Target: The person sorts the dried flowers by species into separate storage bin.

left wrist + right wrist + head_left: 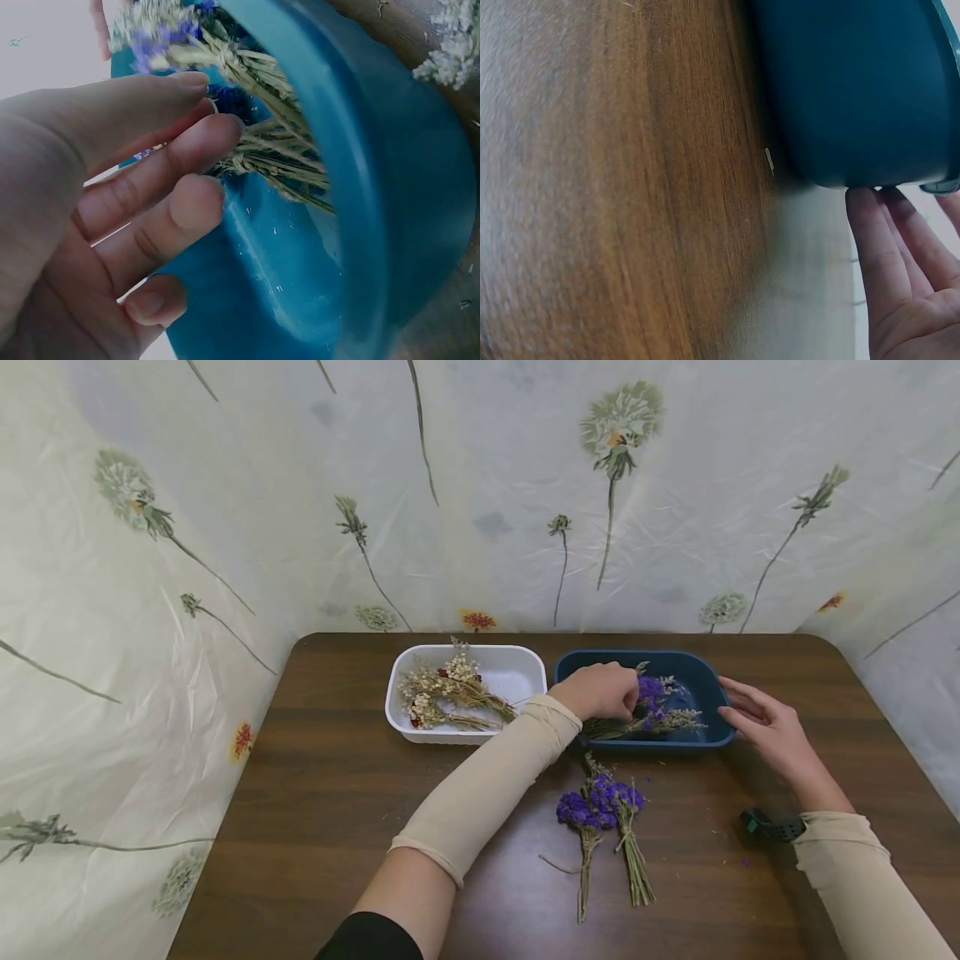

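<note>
My left hand point(600, 692) reaches over the left end of a dark blue tray point(712, 681). In the left wrist view its thumb and fingers point(196, 202) are loosely bent, with nothing plainly held between them. Just beyond the fingertips lie dried flower bundles point(281, 176), purple and pale heads on tied stems. My right hand point(772, 727) is at the tray's right end, and in the right wrist view its straight fingers point(877, 240) touch the outer wall. Two tied bunches of purple dried flowers point(600, 802) lie on the table in front of the tray.
A white tray point(517, 664) with cream and dark red dried flowers point(450, 689) stands left of the blue one. Small plant bits are scattered on the brown wooden table point(337, 793). A flower-printed sheet point(480, 510) hangs behind and beside the table.
</note>
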`<state>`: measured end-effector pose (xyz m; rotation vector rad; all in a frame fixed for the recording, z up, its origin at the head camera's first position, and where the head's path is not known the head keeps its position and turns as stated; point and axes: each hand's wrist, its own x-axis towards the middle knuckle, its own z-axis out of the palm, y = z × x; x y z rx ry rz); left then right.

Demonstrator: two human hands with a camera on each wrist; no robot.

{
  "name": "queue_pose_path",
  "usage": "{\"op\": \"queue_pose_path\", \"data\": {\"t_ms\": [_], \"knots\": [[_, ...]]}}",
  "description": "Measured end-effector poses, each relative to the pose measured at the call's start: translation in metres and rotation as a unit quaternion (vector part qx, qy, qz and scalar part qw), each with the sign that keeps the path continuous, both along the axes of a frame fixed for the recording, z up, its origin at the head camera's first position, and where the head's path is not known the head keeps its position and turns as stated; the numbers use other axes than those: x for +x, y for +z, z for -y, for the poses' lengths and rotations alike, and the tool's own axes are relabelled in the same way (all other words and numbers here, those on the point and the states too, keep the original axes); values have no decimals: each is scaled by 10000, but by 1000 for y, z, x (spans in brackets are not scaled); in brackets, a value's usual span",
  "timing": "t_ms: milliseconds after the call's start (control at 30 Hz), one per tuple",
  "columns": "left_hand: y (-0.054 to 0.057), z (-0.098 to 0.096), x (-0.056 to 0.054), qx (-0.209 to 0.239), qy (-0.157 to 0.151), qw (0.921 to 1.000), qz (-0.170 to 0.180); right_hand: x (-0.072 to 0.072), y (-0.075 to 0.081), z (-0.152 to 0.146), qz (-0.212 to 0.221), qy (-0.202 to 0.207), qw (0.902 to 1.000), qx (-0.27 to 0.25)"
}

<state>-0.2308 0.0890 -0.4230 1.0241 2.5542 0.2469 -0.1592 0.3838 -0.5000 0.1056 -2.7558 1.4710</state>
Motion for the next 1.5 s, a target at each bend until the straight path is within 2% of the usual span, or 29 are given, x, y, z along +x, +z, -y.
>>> {"op": "queue_pose_path", "data": {"t_ms": [267,467,667,800,900,1000,1133,1200,1333,1500], "knots": [[-2,12,0,341,-94,9994,65,0,-2,-1,44,3,10000,-61],[-1,30,13,804,-50,9966,-155,0,-1,-2,29,28,10000,-83],[1,56,38,1534,-112,9872,-430,0,0,0,24,-65,10000,-25],[-2,75,62,1953,-128,9798,-412,0,0,1,11,-110,9999,44],[-8,88,82,2189,-70,9752,-312,0,-2,0,0,-121,9999,61],[-17,97,101,2272,190,9730,-367,1,-3,-1,-11,-158,9999,-3],[-31,105,123,2172,846,9711,-509,0,-2,-1,18,-129,9999,-104],[-38,107,133,2105,1145,9698,-464,-1,-2,-1,37,-111,9999,-124],[-47,106,146,1930,1524,9683,-444,-1,-3,-1,17,-103,9999,-70],[-58,103,155,1656,1678,9707,-465,0,-3,-2,-28,-44,9999,-128]]}}
